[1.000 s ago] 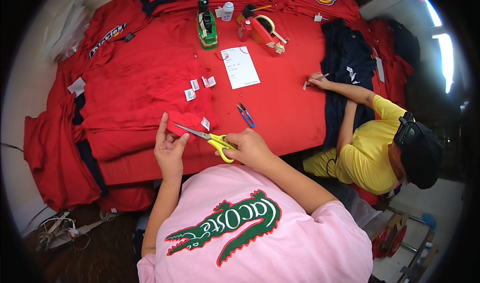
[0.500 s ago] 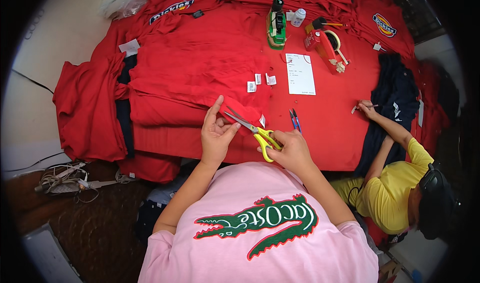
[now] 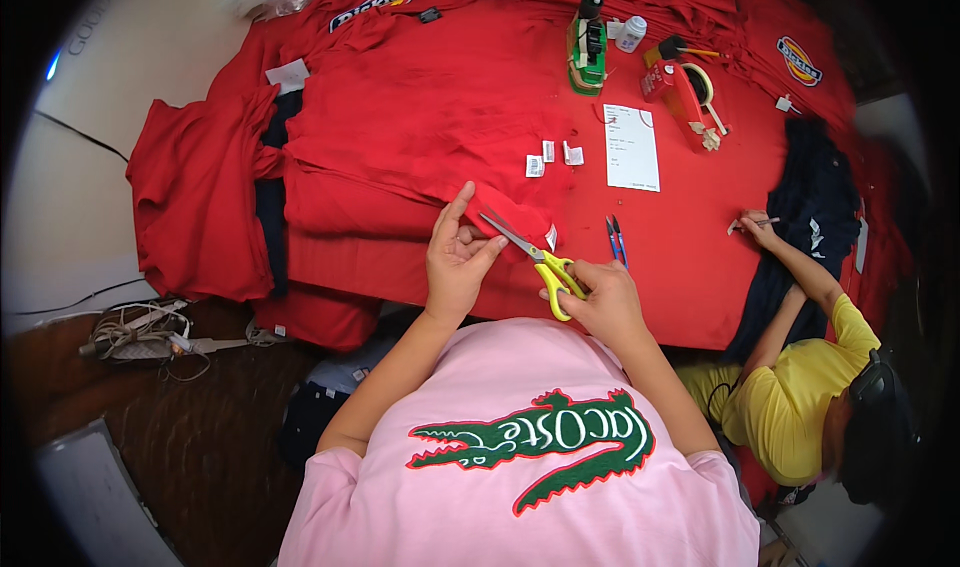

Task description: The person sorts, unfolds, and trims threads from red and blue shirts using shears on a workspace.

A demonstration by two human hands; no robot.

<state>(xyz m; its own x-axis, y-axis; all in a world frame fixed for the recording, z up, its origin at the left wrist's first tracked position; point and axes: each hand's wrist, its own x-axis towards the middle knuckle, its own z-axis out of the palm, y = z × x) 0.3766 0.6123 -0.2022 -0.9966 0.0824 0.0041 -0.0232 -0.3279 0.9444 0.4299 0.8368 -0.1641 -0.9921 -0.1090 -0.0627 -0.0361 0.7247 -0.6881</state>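
Observation:
My right hand (image 3: 610, 302) is closed round the yellow-green handles of a pair of scissors (image 3: 560, 285). The blades point up and left, their tips beside the fingers of my left hand (image 3: 458, 262). That hand is open at the near edge of the red garments (image 3: 400, 177), index finger stretched out and thumb apart; whether it touches the cloth is hard to tell. Small white labels (image 3: 535, 166) lie on the garments, and another white label (image 3: 551, 237) sits just above the scissors. Thread snips (image 3: 616, 240) with blue handles rest right of the scissors.
A printed white sheet (image 3: 632, 157) lies on the red-covered table. Beyond it stand a green tool (image 3: 587, 55), a white bottle (image 3: 631, 34) and a red tape dispenser (image 3: 685, 92). At right, a person in yellow (image 3: 800, 387) holds something pen-like by dark garments (image 3: 810, 197). Cables (image 3: 150, 332) lie left.
The whole view has shifted, so everything appears further right. The scissor blades look closer together than before. Both hands keep nearly the same place at the red garments.

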